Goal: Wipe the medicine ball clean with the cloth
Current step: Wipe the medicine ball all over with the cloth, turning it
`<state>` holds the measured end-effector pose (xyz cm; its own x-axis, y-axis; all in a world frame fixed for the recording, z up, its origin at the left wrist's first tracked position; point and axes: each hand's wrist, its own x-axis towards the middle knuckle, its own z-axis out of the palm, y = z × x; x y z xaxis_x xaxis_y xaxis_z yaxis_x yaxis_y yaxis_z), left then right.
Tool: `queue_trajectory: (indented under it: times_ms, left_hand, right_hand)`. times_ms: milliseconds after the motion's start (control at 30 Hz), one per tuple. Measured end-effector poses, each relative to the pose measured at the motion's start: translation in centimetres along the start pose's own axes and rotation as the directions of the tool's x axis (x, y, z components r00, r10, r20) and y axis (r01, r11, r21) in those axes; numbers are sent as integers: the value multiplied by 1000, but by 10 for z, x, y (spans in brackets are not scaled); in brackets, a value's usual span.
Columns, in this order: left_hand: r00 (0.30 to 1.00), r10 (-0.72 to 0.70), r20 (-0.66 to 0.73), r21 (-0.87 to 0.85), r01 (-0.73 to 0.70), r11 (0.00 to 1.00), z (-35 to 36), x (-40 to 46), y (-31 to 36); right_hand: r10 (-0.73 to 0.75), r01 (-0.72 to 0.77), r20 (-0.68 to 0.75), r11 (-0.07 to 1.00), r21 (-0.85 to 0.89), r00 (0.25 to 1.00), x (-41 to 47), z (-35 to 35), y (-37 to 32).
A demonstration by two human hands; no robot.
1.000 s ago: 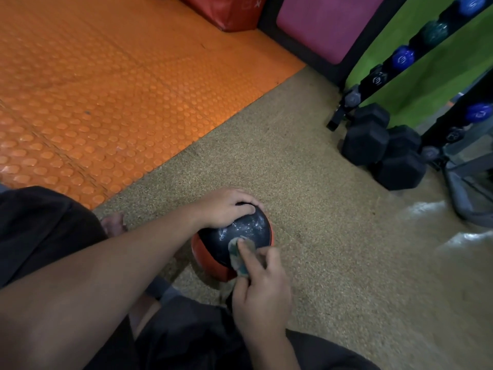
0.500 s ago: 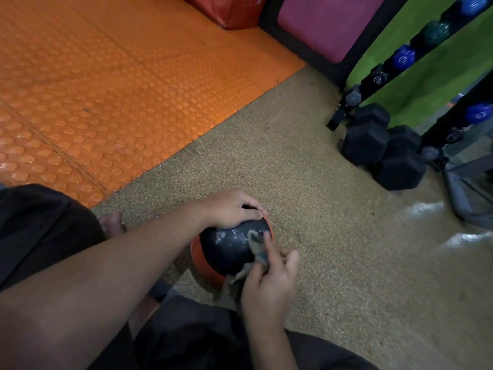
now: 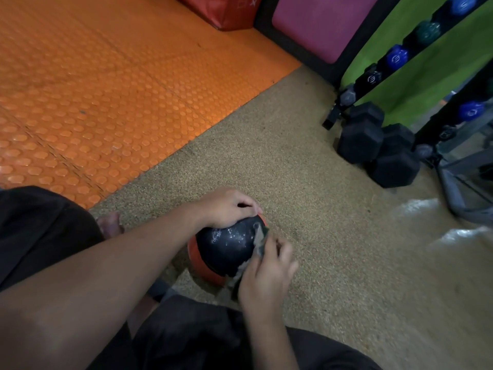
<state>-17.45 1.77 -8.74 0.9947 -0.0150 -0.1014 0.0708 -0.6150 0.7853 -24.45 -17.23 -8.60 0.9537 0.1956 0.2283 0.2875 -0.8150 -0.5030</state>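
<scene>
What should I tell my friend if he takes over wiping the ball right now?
Left hand: resting on top of the medicine ball, holding it steady on the speckled floor.
Right hand: pressing the cloth against the ball's right side.
Done: cannot tell how much; the dark top panel shows pale scuffs or smears.
Left: probably the top panel, the orange part low on the left, and the hidden underside. Turn the ball to reach them.

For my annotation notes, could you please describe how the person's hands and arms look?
Both the left hand and the right hand are bare: no gloves, rings, watch or bands show. Both forearms are uncovered, with no sleeve in view. Dark clothing covers the legs.
</scene>
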Motion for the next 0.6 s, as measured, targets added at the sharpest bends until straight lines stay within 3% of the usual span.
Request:
queue_trajectory:
  times_ms: [100,167,300,433,500,600]
  left_hand:
    - [999,33,11,105,-34,994,9,-1,7]
    - [1000,31,3,136,-31,990,9,-2,10]
    - [1000,3,8,34,-3,999,3,0,1]
    - [999,-44,27,30,43,999,1,1,1]
    - [1000,-20,19,33,20,999,3,2,3]
    - [1000,-8,-11,56,8,998,6,1,5]
  right_hand:
    - [184,-193,91,976,103,979,58,-3,-1]
    - [229,-245,120,959,142,966,72,-3,-9]
    - [0,-11,98,993,114,995,18,1,-13]
    - [-159,123,174,972,201,972,-39,-10,-13]
    - [-138,105,203,981,164,969,-26,-10,-10]
    - [29,-60,164,981,187,986,23,-8,-5]
